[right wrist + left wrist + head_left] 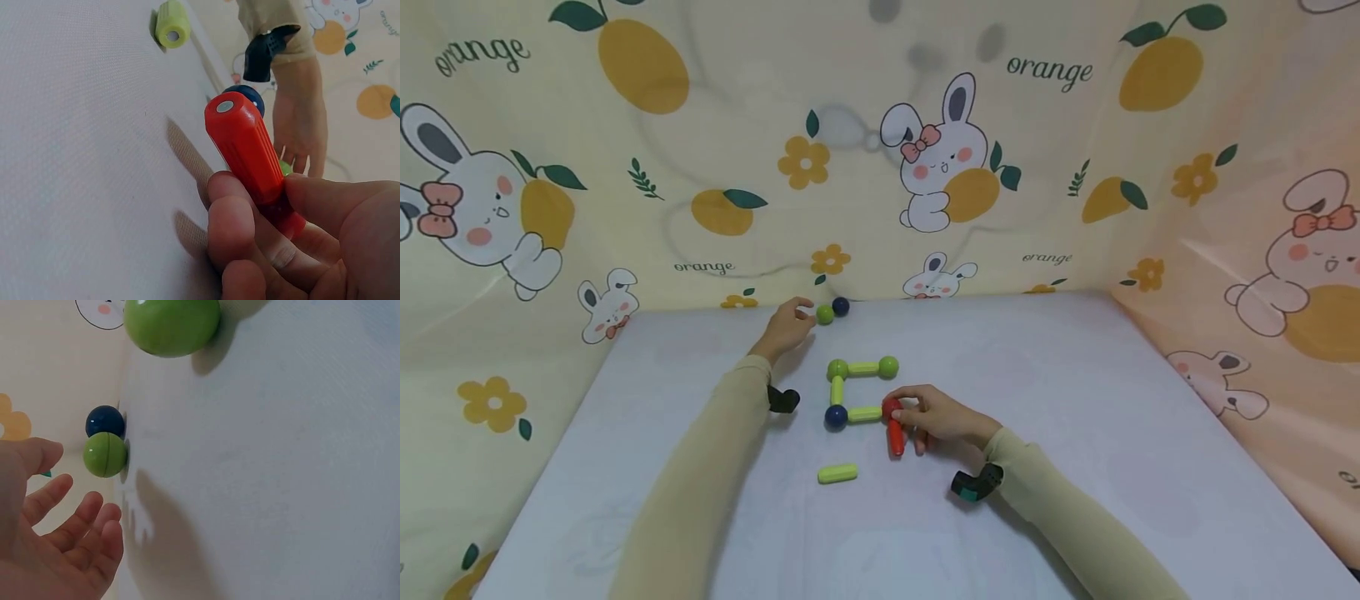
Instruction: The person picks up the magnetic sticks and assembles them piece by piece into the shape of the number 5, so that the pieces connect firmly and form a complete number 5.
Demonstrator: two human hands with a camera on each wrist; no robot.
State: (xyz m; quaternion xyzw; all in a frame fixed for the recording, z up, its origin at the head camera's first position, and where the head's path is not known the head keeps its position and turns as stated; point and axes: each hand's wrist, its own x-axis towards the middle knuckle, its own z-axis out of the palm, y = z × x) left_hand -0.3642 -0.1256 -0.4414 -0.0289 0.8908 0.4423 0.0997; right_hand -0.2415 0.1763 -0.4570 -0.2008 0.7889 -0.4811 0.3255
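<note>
My right hand (946, 415) pinches a red ball (891, 407) and the near end of a red magnetic stick (247, 147) joined to it. The stick's free end, with a metal disc, points toward me. That ball meets a lime stick (865, 413) running to a dark blue ball (836, 417). From there another lime stick (837, 391) leads to a green ball (837, 368), then a further stick (862, 368) and a green ball (889, 367). My left hand (786, 327), fingers loosely bent and holding nothing, is beside a loose green ball (105, 454) at the back.
A second dark blue ball (841, 307) touches the loose green one by the table's back edge. One loose lime stick (837, 473) lies in front of the joined shape. A patterned cloth (865, 167) rises behind the white table (1075, 375).
</note>
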